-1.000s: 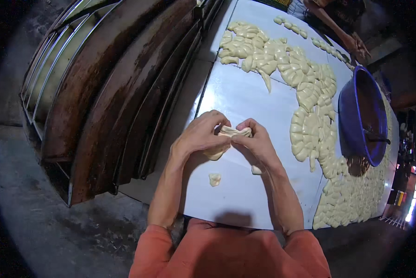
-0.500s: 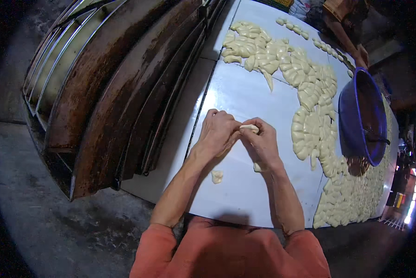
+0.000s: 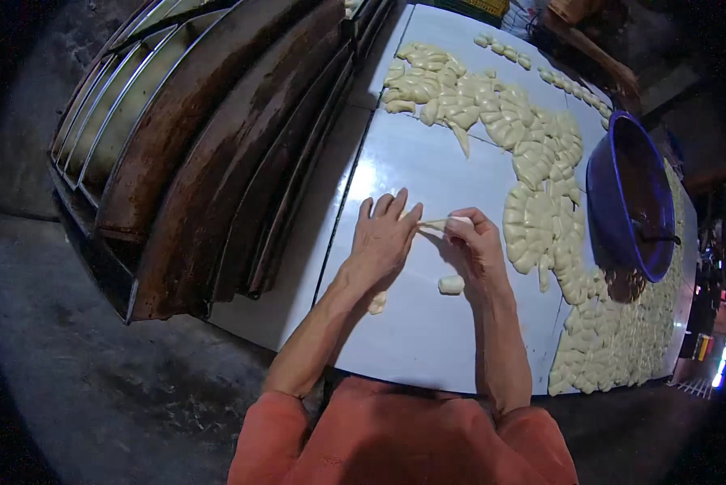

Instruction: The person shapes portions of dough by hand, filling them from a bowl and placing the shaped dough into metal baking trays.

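My right hand (image 3: 480, 242), closed in a pinch, grips a piece of pale dough (image 3: 460, 220) above the white table. From it a thin dough strand (image 3: 433, 221) stretches left to the edge of my left hand (image 3: 383, 236). That hand is spread on the tabletop with its fingers apart; where the strand ends under it is hidden. Close to my right wrist lies a short, thick dough piece (image 3: 451, 284). A smaller dough scrap (image 3: 377, 304) sits beside my left forearm, partly covered by it.
Overlapping shaped dough pieces (image 3: 532, 162) run along the far and right side of the white table (image 3: 427, 178). A blue-purple basin (image 3: 629, 198) stands at right, near many small dough bits (image 3: 613, 347). Rusty curved metal trays (image 3: 217, 162) lean at left. Another person's arm (image 3: 593, 52) shows far right.
My hands have moved apart, drawing a thin dough strand between them. The left fingers have spread out flat. My right hand has shifted right, uncovering the short dough piece by its wrist.
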`<control>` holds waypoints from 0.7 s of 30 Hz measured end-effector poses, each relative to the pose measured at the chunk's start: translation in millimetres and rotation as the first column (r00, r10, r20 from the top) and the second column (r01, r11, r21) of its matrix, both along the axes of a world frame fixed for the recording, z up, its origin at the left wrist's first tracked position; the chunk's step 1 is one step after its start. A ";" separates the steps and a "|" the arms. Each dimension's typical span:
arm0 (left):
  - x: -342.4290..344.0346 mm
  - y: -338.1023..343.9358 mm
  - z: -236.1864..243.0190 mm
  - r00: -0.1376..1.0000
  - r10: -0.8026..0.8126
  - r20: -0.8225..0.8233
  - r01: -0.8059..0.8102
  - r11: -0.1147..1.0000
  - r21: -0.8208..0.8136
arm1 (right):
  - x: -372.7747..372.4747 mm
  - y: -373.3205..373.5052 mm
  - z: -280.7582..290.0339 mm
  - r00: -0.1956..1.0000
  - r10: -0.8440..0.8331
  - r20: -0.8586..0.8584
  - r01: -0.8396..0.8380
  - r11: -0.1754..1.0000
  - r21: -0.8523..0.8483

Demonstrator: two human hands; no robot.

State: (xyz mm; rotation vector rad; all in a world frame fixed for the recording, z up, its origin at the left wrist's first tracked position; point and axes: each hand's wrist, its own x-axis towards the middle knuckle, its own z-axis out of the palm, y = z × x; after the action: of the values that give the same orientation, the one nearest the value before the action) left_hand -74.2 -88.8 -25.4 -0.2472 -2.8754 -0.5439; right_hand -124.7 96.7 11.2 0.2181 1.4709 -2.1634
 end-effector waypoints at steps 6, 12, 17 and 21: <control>-4.1 -4.7 10.4 0.997 -0.057 0.055 0.036 0.948 0.317 | -5.9 -15.5 -4.9 0.983 0.148 -0.107 -0.129 0.978 0.167; -12.5 3.1 19.2 0.991 -0.075 0.108 0.059 0.988 0.144 | -8.6 -10.6 -6.9 0.947 0.232 -0.223 -0.132 0.911 0.390; -7.7 -0.3 2.4 0.999 0.032 0.019 -0.033 0.998 0.047 | 5.4 8.1 32.8 0.989 0.148 -0.018 -0.147 0.988 0.038; -6.2 -1.9 -2.9 0.973 0.081 0.215 -0.107 0.988 0.112 | 5.5 26.2 47.4 0.997 0.039 -0.064 -0.044 0.996 -0.083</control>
State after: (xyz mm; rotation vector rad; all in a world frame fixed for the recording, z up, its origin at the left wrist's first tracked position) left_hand -80.4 -90.7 -28.4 -0.0340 -3.0200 -0.7686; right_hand -119.2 122.9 58.6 0.0903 1.4021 -2.2113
